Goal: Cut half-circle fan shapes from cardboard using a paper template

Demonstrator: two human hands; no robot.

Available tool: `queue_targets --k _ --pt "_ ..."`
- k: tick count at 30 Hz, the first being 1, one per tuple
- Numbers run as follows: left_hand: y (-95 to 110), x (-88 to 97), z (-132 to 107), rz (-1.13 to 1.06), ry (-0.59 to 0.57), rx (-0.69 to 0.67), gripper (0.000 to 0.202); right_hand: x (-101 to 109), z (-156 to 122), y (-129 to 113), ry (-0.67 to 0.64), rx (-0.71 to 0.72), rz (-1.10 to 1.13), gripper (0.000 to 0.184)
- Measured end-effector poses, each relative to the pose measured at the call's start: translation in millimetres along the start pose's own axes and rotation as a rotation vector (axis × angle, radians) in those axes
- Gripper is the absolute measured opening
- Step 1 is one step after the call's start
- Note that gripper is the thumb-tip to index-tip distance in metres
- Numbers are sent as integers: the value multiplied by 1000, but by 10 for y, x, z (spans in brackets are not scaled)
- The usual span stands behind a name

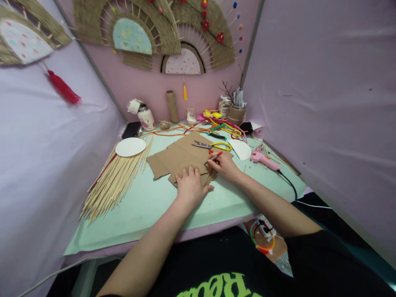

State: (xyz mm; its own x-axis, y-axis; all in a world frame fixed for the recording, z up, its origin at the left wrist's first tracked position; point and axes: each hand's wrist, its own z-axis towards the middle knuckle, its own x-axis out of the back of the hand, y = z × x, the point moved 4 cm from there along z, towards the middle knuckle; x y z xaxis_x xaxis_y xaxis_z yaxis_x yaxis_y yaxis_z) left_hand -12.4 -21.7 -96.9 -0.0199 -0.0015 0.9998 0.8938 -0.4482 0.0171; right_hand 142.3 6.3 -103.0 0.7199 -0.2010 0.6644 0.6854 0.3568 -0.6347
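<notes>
My left hand [191,185] lies flat, fingers spread, on a piece of brown cardboard [177,159] in the middle of the pale green table [145,206]. My right hand [223,165] is closed around a red pen [214,157], whose tip rests on the cardboard just right of my left fingers. Yellow-handled scissors [213,145] lie on the cardboard's far edge, beyond the pen.
A bundle of thin wooden sticks [114,181] fans out at left, with a white paper disc [130,147] on it. A pink glue gun [264,160] with its black cable and a white paper half-disc [240,149] lie at right. Coloured cords, jars and a cardboard tube crowd the back.
</notes>
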Motion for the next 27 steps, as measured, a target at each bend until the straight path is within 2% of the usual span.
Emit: queue_targets --k 14,27 --pt "0 -14 2 18 20 -13 82 64 -239 -91 -9 -25 -96 15" --pt "2 -13 2 5 8 -16 82 71 -329 -149 -28 -29 -105 17"
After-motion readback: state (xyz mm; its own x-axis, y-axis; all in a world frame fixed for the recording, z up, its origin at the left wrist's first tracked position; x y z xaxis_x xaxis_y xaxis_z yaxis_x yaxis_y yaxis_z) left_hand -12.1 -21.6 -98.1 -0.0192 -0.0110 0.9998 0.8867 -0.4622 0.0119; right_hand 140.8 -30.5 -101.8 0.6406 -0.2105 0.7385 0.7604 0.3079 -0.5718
